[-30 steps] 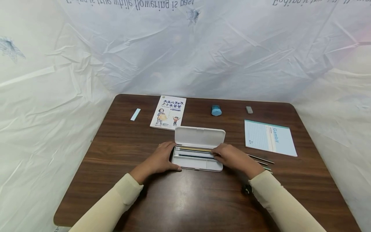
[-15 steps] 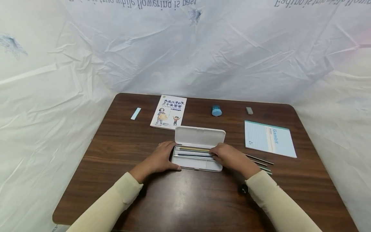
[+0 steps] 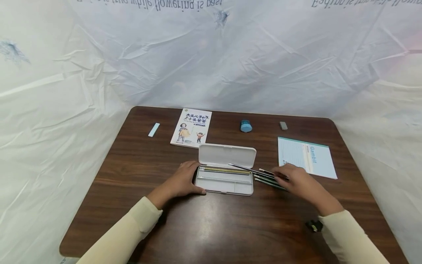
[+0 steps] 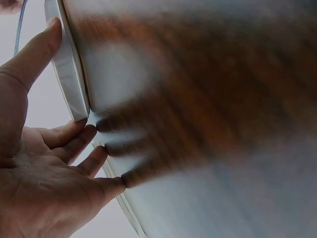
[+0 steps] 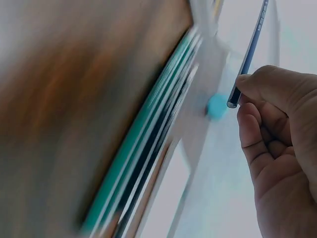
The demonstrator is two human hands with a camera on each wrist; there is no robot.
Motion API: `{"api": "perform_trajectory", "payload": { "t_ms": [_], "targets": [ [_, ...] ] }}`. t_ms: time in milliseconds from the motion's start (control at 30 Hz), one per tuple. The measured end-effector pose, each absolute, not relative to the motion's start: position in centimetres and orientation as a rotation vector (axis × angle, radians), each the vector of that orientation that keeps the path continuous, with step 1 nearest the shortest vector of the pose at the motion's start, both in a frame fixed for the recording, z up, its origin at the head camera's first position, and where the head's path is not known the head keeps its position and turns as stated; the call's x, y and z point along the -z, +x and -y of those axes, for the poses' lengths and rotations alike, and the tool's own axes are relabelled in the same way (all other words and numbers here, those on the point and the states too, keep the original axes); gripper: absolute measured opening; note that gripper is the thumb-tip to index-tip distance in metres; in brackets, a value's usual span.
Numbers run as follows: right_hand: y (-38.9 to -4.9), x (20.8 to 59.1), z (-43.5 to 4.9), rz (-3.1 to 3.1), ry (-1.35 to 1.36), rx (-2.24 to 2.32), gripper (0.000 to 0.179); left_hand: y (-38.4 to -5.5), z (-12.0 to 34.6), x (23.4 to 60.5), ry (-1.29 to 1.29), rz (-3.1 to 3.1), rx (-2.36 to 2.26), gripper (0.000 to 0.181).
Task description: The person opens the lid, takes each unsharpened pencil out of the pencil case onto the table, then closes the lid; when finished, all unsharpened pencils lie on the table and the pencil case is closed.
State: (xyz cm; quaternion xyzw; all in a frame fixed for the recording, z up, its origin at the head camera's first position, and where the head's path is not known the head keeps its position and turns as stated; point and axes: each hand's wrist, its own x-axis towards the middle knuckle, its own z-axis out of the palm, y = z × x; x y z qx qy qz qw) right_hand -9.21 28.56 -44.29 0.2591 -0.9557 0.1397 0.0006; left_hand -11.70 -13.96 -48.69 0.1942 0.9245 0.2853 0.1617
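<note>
My right grip [image 3: 298, 183] pinching a dark pencil [image 5: 251, 47] near one end, loose pencils [image 3: 269, 182] close by, my left grip [image 3: 182, 179] holding the open white case [image 3: 215, 186] on the brown surface [image 3: 204, 234].

The head view, I notice, looks from above, forward and down, over most of the table [image 3: 204, 231]. The left wrist view faces, tilted and very near, the left hand [image 3: 180, 181] and the pencil case [image 3: 227, 155]; the right one, also close, the right hand [image 3: 298, 183] and pencils [image 5: 138, 134]. The head view shares all these.
</note>
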Motion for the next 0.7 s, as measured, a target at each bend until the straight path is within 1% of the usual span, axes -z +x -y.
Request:
{"api": "perform_trajectory", "payload": {
  "t_ms": [67, 167, 300, 433, 567, 700],
  "targets": [
    [-8.4, 44.5, -30.4, 3.047, 0.739, -0.430, 0.019, -11.9, 14.3, 49.5, 0.584, -2.654, -0.836, 0.106],
    [-7.4, 45.0, -32.9, 3.112, 0.632, -0.418, 0.015, -11.9, 14.5, 49.7, 0.599, -2.647, -0.874, 0.107],
    [-6.9, 45.7, -35.3, 3.158, 0.549, -0.396, 0.016, -12.1, 14.7, 50.2, 0.594, -2.641, -0.903, 0.111],
    [-7.0, 46.4, -36.3, 3.166, 0.525, -0.395, 0.018, -12.2, 14.8, 50.7, 0.596, -2.655, -0.894, 0.112],
    [-7.3, 46.7, -36.5, 3.169, 0.524, -0.380, 0.017, -11.7, 14.2, 49.1, 0.562, -2.640, -0.856, 0.108],
    [-7.7, 46.9, -36.5, 3.174, 0.530, -0.353, 0.018, -11.5, 13.8, 48.5, 0.541, -2.633, -0.813, 0.106]
  ]
}}
